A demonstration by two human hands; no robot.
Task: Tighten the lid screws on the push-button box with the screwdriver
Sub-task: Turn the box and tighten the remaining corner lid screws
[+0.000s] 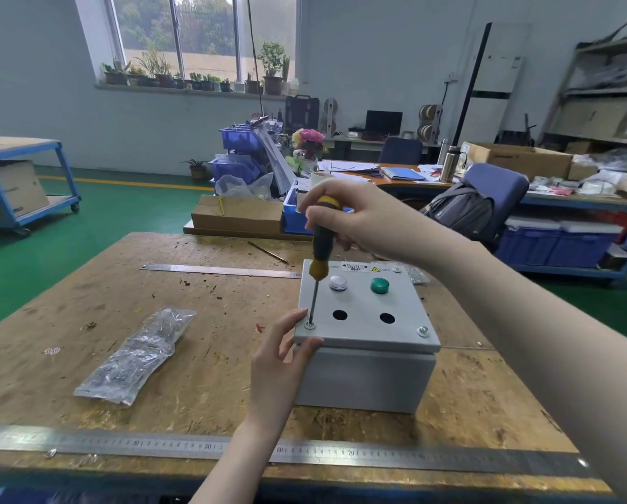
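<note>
Now the right hand (344, 212) grips the yellow-and-black screwdriver (322, 241) upright, tip in the near-left lid screw (309, 325) of the grey push-button box (368, 372) on the wooden workbench (195, 358). Left hand (281, 361), fingers relaxed, touches that lid corner. A label (355, 267) on the lid reads "B602" beside a yellow warning triangle. White button (338, 282) and green button (379, 285) up top.

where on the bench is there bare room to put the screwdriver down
Bare wood between the plastic bag and the box, and between the far ruler and the bag. Crowded around the box's left corner, where the left hand rests.
</note>
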